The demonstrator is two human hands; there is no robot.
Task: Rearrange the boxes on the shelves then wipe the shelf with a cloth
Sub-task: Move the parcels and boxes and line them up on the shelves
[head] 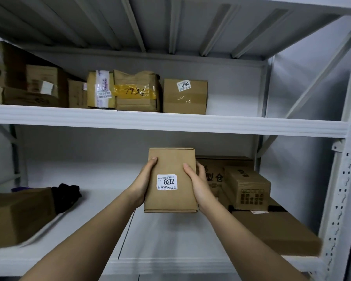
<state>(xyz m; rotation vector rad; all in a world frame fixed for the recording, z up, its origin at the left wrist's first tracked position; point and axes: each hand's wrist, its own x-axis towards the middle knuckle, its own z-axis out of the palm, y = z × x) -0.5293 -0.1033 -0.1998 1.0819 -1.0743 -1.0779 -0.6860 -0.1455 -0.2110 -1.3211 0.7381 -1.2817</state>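
Note:
A small brown cardboard box (170, 165) with a white label reading 6232 is held up in front of the lower shelf (101, 209). My left hand (143, 184) grips its left side and my right hand (200, 186) grips its right side, thumbs on the top face. A dark cloth (66, 196) lies bunched on the lower shelf at the left, next to a brown box (18, 216). The upper shelf (170, 123) carries a row of boxes, the rightmost labelled 3090 (184, 96).
Stacked cardboard boxes (245, 187) fill the lower shelf's right side, above a flat box (276, 232) at the front right. The shelf's perforated white upright (344, 179) stands at the right. Bare shelf surface shows right of the 3090 box.

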